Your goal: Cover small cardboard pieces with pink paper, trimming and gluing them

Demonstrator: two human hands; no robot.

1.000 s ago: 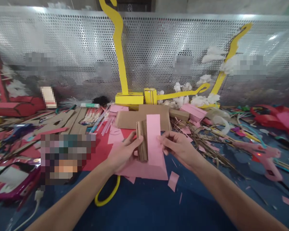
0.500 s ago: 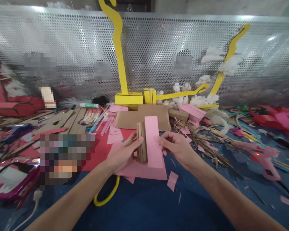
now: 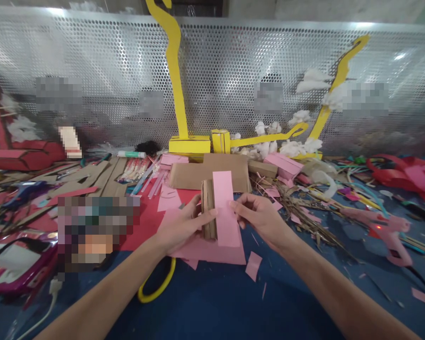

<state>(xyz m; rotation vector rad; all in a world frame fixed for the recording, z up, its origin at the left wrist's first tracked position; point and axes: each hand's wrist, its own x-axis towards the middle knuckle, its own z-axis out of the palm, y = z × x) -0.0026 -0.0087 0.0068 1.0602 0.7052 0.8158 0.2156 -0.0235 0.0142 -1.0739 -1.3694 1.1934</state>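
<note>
My left hand [image 3: 182, 226] grips a small upright brown cardboard block [image 3: 208, 208], its thumb lying across the block's front. A pink paper strip [image 3: 225, 208] stands against the block's right face. My right hand [image 3: 260, 216] pinches that strip's right edge with thumb and fingers. Both hands hover just above a pink paper sheet [image 3: 212, 250] that lies on the blue tabletop [image 3: 212, 302].
Yellow-handled scissors [image 3: 157, 288] lie under my left forearm. Red paper [image 3: 145, 222], flat cardboard [image 3: 191, 174] and pink scraps [image 3: 252, 266] surround the hands. Yellow cardboard shapes [image 3: 189, 144] stand against the perforated metal wall [image 3: 233, 71]. Straw-like sticks [image 3: 304, 212] lie to the right.
My left thumb has slid across the front of the cardboard block. The pink strip sits slightly lower and closer against the block. The right hand barely moved.
</note>
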